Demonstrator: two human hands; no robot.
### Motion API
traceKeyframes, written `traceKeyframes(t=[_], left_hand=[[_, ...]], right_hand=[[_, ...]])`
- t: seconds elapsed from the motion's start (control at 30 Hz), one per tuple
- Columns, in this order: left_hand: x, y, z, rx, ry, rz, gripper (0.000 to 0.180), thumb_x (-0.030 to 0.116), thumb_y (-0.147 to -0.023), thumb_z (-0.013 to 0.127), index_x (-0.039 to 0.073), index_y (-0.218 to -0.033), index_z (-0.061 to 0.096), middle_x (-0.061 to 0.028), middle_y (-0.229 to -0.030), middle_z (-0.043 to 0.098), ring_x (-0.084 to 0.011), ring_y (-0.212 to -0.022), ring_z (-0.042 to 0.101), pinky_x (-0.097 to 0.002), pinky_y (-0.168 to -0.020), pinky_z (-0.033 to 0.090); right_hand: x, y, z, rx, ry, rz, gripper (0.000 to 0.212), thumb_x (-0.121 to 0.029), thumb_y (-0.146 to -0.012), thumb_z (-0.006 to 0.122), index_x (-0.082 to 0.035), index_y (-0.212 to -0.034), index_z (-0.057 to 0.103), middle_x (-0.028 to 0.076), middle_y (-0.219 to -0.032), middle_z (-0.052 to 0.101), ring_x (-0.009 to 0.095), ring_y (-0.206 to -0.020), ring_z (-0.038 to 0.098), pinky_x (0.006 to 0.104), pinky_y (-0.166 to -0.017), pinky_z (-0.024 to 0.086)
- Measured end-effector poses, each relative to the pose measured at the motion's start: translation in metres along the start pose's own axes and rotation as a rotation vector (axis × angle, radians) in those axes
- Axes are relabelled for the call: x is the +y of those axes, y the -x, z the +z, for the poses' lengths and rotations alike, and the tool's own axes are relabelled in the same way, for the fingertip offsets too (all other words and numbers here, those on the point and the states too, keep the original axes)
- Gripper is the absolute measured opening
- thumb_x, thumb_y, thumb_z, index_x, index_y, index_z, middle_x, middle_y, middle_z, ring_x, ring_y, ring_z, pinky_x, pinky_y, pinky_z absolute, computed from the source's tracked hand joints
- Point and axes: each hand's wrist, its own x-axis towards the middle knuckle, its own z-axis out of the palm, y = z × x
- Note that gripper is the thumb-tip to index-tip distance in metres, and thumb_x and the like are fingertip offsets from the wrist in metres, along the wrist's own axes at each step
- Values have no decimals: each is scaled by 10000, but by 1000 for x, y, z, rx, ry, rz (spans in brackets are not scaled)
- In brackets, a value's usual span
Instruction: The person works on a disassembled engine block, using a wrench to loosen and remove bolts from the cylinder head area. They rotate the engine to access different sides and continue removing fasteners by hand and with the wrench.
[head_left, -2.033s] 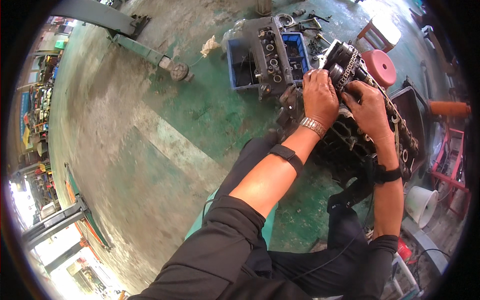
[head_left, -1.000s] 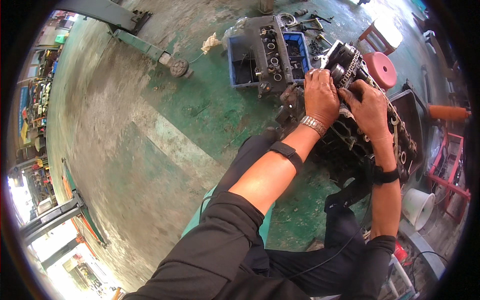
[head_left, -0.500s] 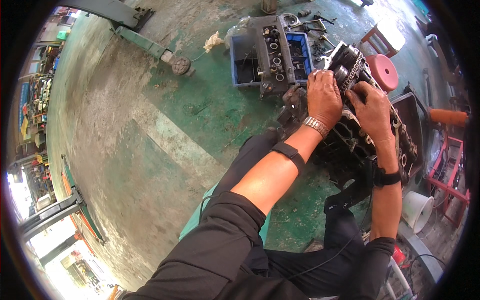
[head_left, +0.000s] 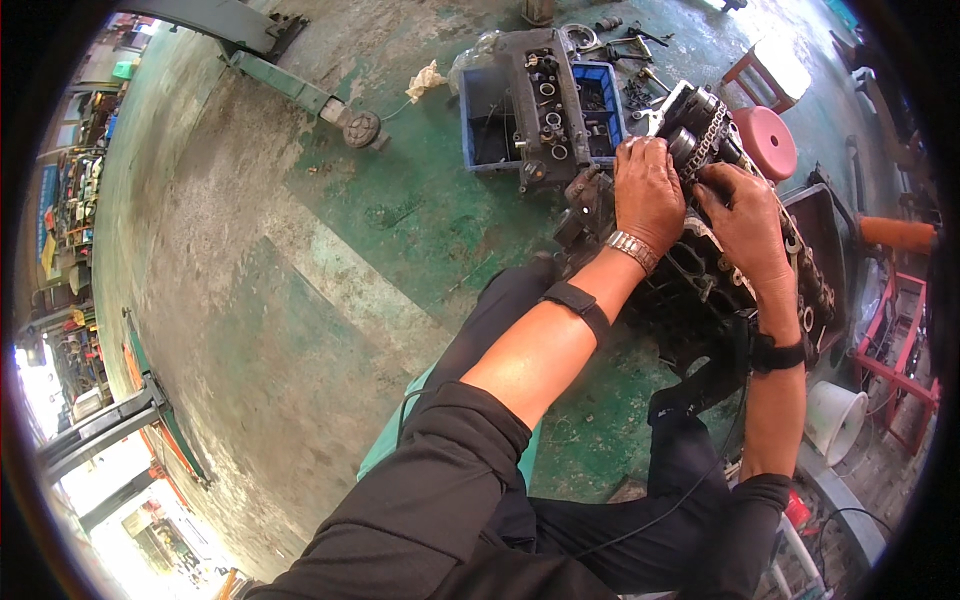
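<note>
A greasy engine [head_left: 715, 285] stands in front of me on the right, with a metal timing chain [head_left: 712, 138] running over its far end. Next to the chain sits a dark round part [head_left: 682, 145]. My left hand [head_left: 650, 195] lies over the engine's left side by that round part, its fingers bent and pressed together. What they grip is hidden. Close beside it, my right hand [head_left: 745, 220] reaches in from the right. Its thumb and fingers are pinched near the lower end of the chain; whatever is between them is too small to make out.
Beyond the engine, a valve cover [head_left: 548, 85] rests across a blue divided crate [head_left: 465, 125]. Loose parts and tools lie on the floor behind. A red round stool [head_left: 768, 145], a wooden stool [head_left: 750, 78] and a white bucket [head_left: 838, 420] stand to the right. A lift arm [head_left: 300, 95] extends at far left.
My right hand and wrist have shifted slightly to the right and turned a little, fingers still at the chain. My left hand stays in place.
</note>
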Motion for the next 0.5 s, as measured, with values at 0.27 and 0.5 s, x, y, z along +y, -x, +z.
traceKeyframes(t=[0.27,0.5], left_hand=[[0,0,-1,-26,2,-19,150,55,-886,504,-39,-994,549,-240,-1024,582,-436,-1017,507,-498,-930,401],[-1,1,0,-20,-3,-9,156,54,-886,502,-43,-999,548,-241,-1024,580,-432,-1021,506,-495,-932,401]], right_hand=[[-2,-1,-2,-82,83,137,225,-212,-857,667,-8,-952,670,230,-887,664,401,-849,638,451,-746,492],[1,0,1,30,34,-11,231,-224,-860,666,-5,-934,658,235,-852,657,407,-834,635,470,-736,481]])
